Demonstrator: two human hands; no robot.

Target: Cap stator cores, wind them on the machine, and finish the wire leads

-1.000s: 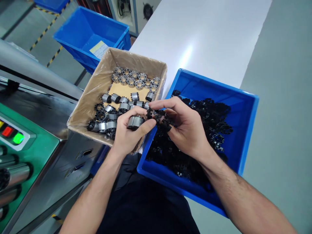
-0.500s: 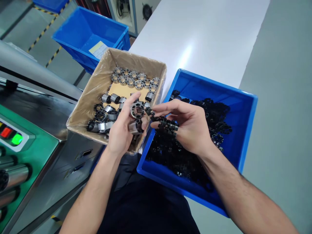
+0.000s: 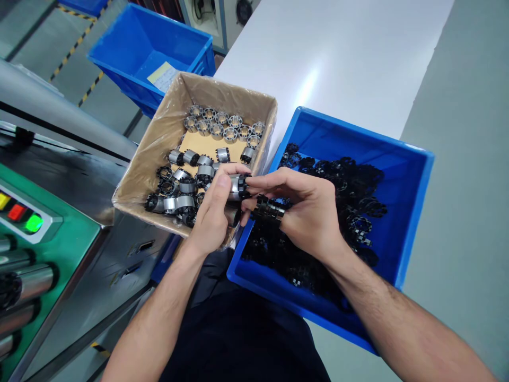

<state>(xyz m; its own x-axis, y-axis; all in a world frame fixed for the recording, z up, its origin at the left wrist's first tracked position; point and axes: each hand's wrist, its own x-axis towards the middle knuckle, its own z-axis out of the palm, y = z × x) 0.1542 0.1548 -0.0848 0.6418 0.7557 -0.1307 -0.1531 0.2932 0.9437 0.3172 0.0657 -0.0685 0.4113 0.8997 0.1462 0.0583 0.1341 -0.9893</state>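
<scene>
My left hand (image 3: 210, 220) is closed around a silver stator core (image 3: 234, 188), which lies sideways with a toothed black end ring (image 3: 244, 185) at its right end. A second core (image 3: 231, 215) sits lower in the same hand, partly covered by fingers. My right hand (image 3: 312, 204) pinches at the black end ring with its fingertips and holds several more black toothed plastic rings (image 3: 268, 209) against its fingers. Below the left hand stands a plastic-lined cardboard box (image 3: 145, 154) with stator cores inside. Under the right hand, a blue bin (image 3: 415, 212) contains many black rings (image 3: 342, 180).
A white table (image 3: 338, 58) extends behind the box and bin. Another blue bin (image 3: 119, 37) with a paper label stands at the back left. At left is a green machine panel (image 3: 75, 212) with lit buttons and metal cylinders.
My left hand has turned the upper core from end-on to sideways. The black ring from my right fingertips now sits at the core's end. The view has shifted slightly.
</scene>
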